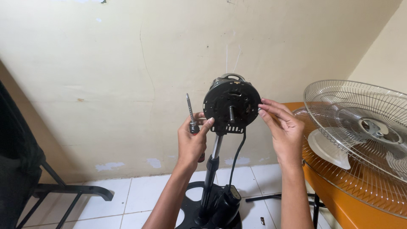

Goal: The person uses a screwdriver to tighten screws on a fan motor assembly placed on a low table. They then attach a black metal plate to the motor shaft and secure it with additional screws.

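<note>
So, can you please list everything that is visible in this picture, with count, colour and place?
fan motor head: one, black, on top of the pole, centre
pole: one, silver and black, rising from the base
base: one, black, on the floor, bottom centre
cable: one, black, hanging under the motor head
screwdriver: one, metal shaft, pointing up
fan grilles: two, silvery wire, on the orange table at right
orange table: one, right edge
chair: one, black, far left
left hand: holds the screwdriver, thumb on the motor head
right hand: fingers touching the motor head's right edge
</note>
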